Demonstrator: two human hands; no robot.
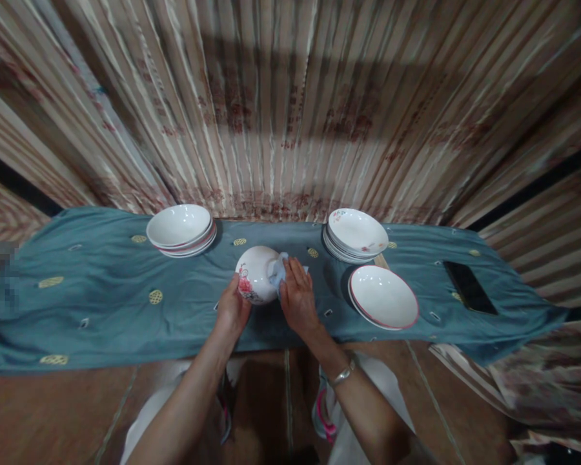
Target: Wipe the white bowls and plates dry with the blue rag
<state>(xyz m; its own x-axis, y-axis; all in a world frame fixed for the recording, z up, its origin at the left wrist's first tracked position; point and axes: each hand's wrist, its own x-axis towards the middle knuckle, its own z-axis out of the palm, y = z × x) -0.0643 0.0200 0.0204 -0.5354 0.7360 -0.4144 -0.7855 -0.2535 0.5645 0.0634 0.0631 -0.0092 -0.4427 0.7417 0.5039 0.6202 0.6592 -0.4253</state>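
Note:
A white bowl [260, 272] with a red flower print is held over the front middle of the table, its outer side turned up toward me. My left hand [233, 306] grips the bowl's near left edge. In my right hand [297, 294] is a crumpled light blue cloth [277, 271], pressed against the right side of the bowl. The fingers of that hand lie over the cloth and hide part of it. A silver bracelet [343, 373] circles my right wrist.
Stacked bowls [180, 226] stand at the back left, stacked plates [357, 232] at the back right. Nearer, red-rimmed dishes [385, 298] are stacked. A black phone [469, 287] lies far right on the teal tablecloth [111, 310]. A pleated curtain [281, 116] hangs behind.

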